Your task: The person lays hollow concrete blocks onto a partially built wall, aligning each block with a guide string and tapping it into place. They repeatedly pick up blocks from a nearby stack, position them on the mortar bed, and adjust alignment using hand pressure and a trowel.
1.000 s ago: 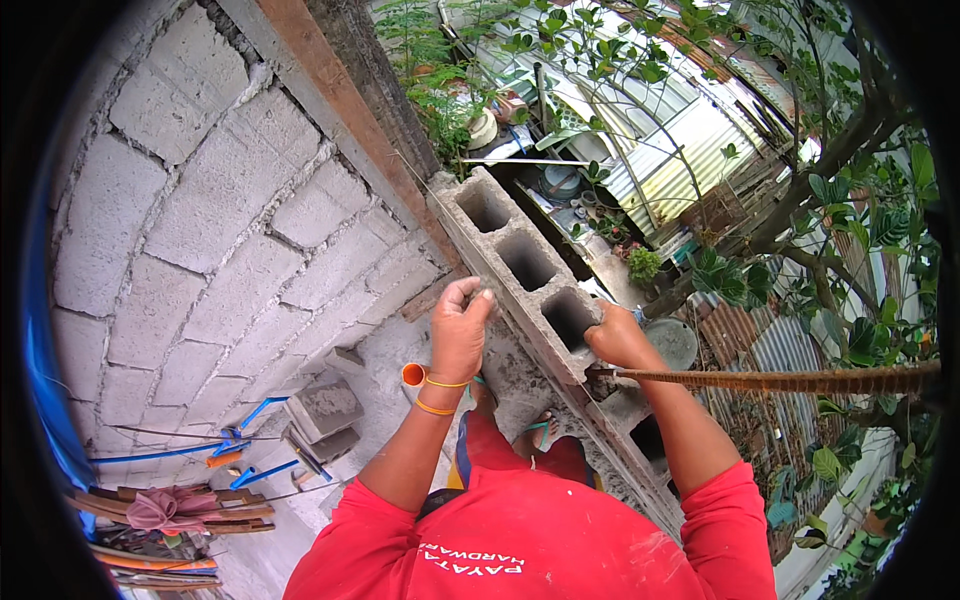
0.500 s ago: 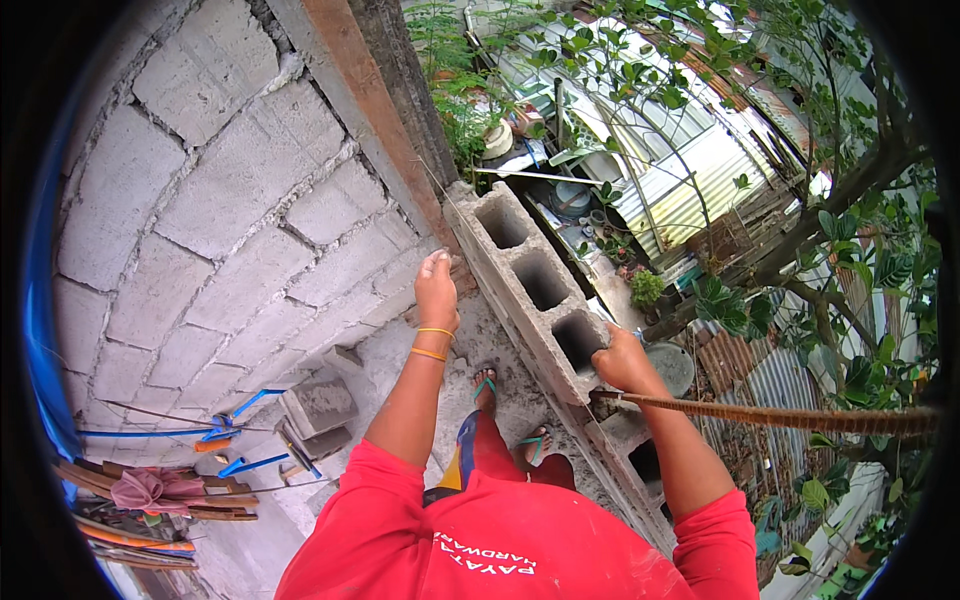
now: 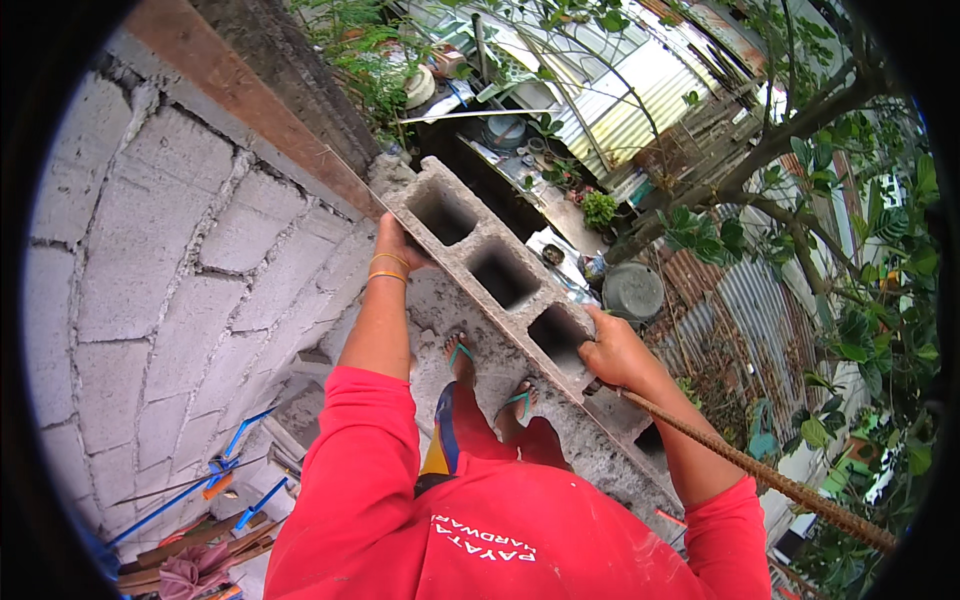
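Observation:
A grey hollow concrete block (image 3: pixel 486 232) with three open cores sits on the low block wall (image 3: pixel 612 412), its long side slanting from far left to near right. My right hand (image 3: pixel 616 350) grips the near right end, thumb over the top edge. My left hand (image 3: pixel 398 244) is closed against the block's near side by its far end; some of its fingers are hidden. Close by the right wrist, a rusty ribbed steel bar (image 3: pixel 760 455) runs out to the lower right. A thin string (image 3: pixel 345 172) stretches toward the block's far end.
At left stands a taller block wall (image 3: pixel 190 250) beside a wooden post (image 3: pixel 240 90). Blue-handled tools (image 3: pixel 228 465) and a pink cloth (image 3: pixel 195 572) lie lower left. Beyond the low wall are a grey tub (image 3: pixel 633 291), corrugated sheets (image 3: pixel 620 110) and a tree branch (image 3: pixel 740 185).
My left hand has moved from beside the string onto the block's near side. My right hand still grips the near end. The whole view has turned and shifted.

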The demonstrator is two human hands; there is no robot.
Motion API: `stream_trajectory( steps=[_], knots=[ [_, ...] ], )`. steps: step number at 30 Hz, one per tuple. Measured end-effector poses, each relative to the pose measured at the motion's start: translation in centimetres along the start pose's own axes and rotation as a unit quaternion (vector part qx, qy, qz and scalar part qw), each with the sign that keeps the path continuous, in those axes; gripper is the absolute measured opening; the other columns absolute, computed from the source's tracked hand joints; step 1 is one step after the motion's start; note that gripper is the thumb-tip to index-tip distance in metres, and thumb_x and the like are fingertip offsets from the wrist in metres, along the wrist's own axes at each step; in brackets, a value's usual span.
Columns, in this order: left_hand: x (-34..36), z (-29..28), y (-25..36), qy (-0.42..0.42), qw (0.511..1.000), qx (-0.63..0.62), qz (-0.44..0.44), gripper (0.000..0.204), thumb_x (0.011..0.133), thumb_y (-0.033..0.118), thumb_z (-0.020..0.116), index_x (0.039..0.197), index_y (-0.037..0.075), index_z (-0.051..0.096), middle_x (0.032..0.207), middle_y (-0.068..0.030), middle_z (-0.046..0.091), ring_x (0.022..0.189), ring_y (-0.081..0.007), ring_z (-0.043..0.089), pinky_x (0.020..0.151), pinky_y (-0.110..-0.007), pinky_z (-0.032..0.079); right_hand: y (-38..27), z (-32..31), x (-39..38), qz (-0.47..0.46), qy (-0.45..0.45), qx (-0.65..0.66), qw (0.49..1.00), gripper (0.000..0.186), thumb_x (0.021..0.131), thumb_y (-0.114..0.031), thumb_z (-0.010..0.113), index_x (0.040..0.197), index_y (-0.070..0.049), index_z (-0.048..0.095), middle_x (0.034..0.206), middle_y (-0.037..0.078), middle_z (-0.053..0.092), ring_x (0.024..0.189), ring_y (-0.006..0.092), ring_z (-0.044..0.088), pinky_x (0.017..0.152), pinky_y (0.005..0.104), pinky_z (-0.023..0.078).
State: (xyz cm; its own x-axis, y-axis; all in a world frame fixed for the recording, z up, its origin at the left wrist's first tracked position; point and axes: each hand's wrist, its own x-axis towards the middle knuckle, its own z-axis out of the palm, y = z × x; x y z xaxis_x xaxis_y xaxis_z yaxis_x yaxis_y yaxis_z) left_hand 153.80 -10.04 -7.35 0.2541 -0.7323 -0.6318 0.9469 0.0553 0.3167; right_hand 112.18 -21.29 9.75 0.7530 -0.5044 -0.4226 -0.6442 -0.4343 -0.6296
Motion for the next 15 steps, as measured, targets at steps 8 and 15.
stream_trajectory(
  steps=[8,15],
  knots=[
    [-2.6,3.1,-0.8,-0.059,0.996,-0.033,0.064,0.047,0.101,0.043,0.056,0.127,0.008,0.073,0.129,-0.0138,0.073,0.116,-0.0360,0.068,0.107,-0.058,0.052,-0.4,-0.6,0.1,-0.013,0.010,0.022,1.000,0.054,0.080,-0.008,0.066,0.133,0.004,0.060,0.103,0.037,0.070,0.103,0.0527,0.067,0.093,0.0556,0.054],
    [-2.1,2.6,-1.2,-0.061,0.993,-0.037,0.096,0.049,0.103,0.044,0.054,0.130,0.007,0.071,0.129,-0.0136,0.073,0.116,-0.0351,0.069,0.107,-0.054,0.053,0.2,-0.4,0.2,-0.011,0.019,0.010,1.000,0.052,0.080,-0.006,0.065,0.131,0.003,0.062,0.098,0.036,0.070,0.097,0.0516,0.069,0.089,0.0526,0.055]
  ],
)
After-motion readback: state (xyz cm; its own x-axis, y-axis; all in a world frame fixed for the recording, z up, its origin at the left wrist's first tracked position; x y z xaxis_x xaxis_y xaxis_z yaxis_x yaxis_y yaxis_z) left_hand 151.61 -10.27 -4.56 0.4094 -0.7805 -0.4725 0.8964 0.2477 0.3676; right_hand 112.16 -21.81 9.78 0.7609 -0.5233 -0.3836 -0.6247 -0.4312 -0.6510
